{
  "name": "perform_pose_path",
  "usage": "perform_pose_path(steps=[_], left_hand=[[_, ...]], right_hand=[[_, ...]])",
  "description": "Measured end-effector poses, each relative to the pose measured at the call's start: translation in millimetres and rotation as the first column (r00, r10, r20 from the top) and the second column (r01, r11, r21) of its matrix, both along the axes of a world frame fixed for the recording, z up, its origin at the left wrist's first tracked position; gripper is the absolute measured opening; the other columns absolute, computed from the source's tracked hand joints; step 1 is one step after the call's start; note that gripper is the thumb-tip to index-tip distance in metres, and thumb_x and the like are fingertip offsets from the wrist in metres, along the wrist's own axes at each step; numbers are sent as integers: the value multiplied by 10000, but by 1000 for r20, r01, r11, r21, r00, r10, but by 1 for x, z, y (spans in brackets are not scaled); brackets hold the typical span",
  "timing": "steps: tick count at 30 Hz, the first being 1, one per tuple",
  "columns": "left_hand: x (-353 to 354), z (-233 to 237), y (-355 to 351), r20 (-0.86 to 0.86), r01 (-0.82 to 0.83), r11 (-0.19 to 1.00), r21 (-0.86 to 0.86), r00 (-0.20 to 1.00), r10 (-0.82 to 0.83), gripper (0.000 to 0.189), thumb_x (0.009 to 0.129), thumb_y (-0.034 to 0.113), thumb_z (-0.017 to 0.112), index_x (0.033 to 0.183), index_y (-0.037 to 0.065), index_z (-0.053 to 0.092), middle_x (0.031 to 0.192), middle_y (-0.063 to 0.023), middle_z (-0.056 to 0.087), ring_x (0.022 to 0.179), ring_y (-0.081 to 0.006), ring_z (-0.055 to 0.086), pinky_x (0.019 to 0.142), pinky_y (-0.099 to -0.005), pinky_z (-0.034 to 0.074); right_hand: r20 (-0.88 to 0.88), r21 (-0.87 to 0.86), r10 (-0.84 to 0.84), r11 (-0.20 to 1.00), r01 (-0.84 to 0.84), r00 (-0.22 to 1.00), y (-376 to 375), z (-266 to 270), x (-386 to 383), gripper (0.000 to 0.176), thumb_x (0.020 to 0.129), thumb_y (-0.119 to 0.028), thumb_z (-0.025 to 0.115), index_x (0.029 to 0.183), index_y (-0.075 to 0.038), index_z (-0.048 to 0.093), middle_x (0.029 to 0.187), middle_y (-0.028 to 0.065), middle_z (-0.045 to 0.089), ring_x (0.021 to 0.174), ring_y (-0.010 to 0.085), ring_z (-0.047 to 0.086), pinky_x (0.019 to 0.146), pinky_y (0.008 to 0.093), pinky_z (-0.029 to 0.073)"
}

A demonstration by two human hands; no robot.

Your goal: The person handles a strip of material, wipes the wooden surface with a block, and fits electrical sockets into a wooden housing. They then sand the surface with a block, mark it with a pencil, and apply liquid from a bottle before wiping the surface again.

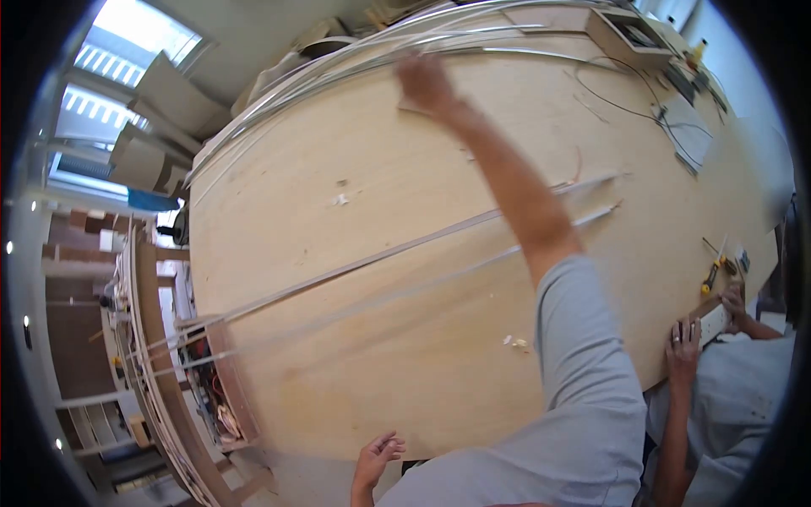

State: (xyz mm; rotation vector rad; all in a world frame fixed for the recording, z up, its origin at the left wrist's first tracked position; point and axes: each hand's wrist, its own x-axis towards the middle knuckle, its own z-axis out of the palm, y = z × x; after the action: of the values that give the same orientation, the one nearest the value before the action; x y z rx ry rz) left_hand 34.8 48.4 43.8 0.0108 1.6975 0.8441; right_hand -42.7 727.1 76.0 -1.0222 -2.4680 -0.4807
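Observation:
My right hand (425, 84) is stretched out over the far side of the wooden worktable (338, 245). Motion blurs its fingers, so I cannot see whether they hold anything. Several long, thin metal strips (355, 69) run along the far edge beside it, and a small flat piece (411, 105) shows under the wrist. My left hand (378, 460) hovers at the near edge, fingers apart and nothing in them. Between the hands, a long thin strip (372, 262) crosses the tabletop diagonally. Near it runs a second, paler strip (596, 216), partly blurred along its length.
At the right, another person's hands (684, 342) hold a white piece (715, 324) at the table edge, near screwdrivers (715, 272). A tool-filled wooden box (226, 380) adjoins the left edge. Far right are a cable (621, 97) and an open box (629, 38). Scraps (340, 200) dot the tabletop.

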Motion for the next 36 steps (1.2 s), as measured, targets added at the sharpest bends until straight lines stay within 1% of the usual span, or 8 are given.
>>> perform_pose_path(steps=[1,2,6,12,15,18,25,36], left_hand=[[0,-2,9,-2,67,998,-4,998,-67,425,913,177,543,1251,-65,455,1052,-145,626,900,-178,625,761,-277,502],[0,-3,19,-7,127,992,-9,992,-127,416,913,176,542,1244,-64,463,1036,-140,632,892,-174,624,755,-275,502],[-5,-10,46,-28,306,952,-27,952,-306,385,915,171,534,1226,-51,488,966,-118,650,855,-156,620,729,-266,502],[-5,-9,63,-33,402,915,-15,915,-402,282,908,172,548,1099,-34,576,883,-88,654,789,-148,621,699,-258,495],[-1,-21,66,-60,410,912,-23,910,-411,247,885,184,586,1015,-25,610,844,-86,651,758,-151,619,684,-269,494],[10,-24,71,-404,621,781,-68,699,-590,253,863,177,604,1024,-18,604,822,-90,642,750,-153,615,670,-278,496],[1,-45,59,-477,657,752,-53,645,-597,258,817,215,658,945,-6,620,781,-94,635,693,-166,591,666,-298,490],[-13,-69,50,-530,739,671,59,593,-606,269,823,233,643,957,1,621,801,-112,649,700,-180,601,669,-302,485]], right_hand=[[-185,40,223,975,-220,957,-34,-25,-1,272,813,-174,544,1073,-95,564,983,98,574,992,254,548,827,486,402],[-287,-208,295,910,-360,911,-84,-34,5,354,854,-216,503,1193,-117,525,1135,143,542,1158,296,470,984,605,282],[-482,-269,500,697,-664,720,-209,-85,46,312,841,-160,537,1143,-80,534,1134,144,508,1139,290,461,1011,580,268],[-645,-481,302,553,-680,702,-310,-79,130,311,825,-144,590,1121,-62,539,1176,132,505,1169,289,450,1025,525,276],[-615,-510,261,588,-628,744,-352,-83,169,326,820,-144,600,1132,-71,540,1201,128,503,1197,290,440,1030,514,275],[-586,-557,237,577,-597,775,-385,-87,203,302,843,-177,562,1123,-65,557,1193,136,511,1181,285,446,1032,515,271],[-342,-600,253,682,-418,905,-402,-113,247,257,805,-167,580,1030,-44,580,1150,132,520,1158,270,456,1001,463,307],[-258,-591,161,754,-287,953,-421,-119,224,215,793,-163,592,961,-31,566,1122,139,506,1146,288,445,987,407,339]])
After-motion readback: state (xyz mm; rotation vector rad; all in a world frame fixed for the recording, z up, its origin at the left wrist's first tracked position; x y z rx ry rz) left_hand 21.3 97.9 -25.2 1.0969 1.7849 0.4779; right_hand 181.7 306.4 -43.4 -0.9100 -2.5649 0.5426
